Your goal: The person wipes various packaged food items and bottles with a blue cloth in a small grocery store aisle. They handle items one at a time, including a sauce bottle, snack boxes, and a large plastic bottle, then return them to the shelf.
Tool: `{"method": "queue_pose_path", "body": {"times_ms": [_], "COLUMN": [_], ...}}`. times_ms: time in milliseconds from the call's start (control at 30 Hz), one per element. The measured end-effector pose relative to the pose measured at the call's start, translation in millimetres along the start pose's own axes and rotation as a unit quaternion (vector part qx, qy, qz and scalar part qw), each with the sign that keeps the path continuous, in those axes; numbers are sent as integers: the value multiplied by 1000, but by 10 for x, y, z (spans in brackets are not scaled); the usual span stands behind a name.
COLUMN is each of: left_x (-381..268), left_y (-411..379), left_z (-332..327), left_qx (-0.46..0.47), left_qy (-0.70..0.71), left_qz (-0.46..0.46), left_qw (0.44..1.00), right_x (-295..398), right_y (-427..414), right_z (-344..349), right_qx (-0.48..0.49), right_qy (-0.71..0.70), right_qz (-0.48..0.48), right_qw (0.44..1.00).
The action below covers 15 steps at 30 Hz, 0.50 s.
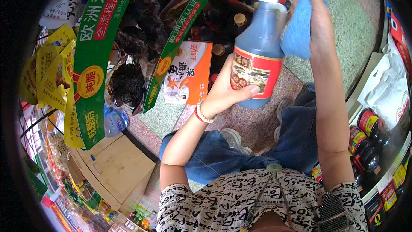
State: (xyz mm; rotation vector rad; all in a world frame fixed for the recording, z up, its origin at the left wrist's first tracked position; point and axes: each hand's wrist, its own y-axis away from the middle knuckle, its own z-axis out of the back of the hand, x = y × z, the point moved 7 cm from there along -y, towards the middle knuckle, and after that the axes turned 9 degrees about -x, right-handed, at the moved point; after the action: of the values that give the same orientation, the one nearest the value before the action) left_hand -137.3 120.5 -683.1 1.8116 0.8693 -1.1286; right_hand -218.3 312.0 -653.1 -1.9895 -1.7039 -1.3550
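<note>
My left hand [225, 88] is wrapped around the lower body of a large plastic bottle [257, 35]. Dark liquid fills the bottle, which has a yellow cap, a moulded handle and a red and gold label bearing writing. A pale bead bracelet [202, 111] circles the left wrist. On the bottle's right side, my right hand [318, 22] grips a blue cloth [299, 29]. The cloth lies against or very close to the bottle near its handle; exact contact is hard to tell. Motion blurs the right fingers.
Green printed shelf strips [90, 61] curve along the left, beside an orange and white carton [190, 72] on the floor. Dark bottles [367, 138] line a shelf at right, near a white plastic bag [386, 83]. A wooden cabinet [119, 167] stands lower left.
</note>
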Motion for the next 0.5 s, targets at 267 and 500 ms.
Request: {"method": "queue_pose_path", "body": {"times_ms": [267,500], "left_x": [333,411], "left_y": [96,350], "left_z": [228,339], "left_qx": [-72,-55], "left_qy": [36,150], "left_qz": [69,110], "left_qw": [994,981], "right_x": [-367,-472], "right_y": [1266,1311], "right_z": [-609,-550], "right_qx": [260,336], "right_qy": [417,392], "right_qz": [488,565], "right_qw": [721,644]}}
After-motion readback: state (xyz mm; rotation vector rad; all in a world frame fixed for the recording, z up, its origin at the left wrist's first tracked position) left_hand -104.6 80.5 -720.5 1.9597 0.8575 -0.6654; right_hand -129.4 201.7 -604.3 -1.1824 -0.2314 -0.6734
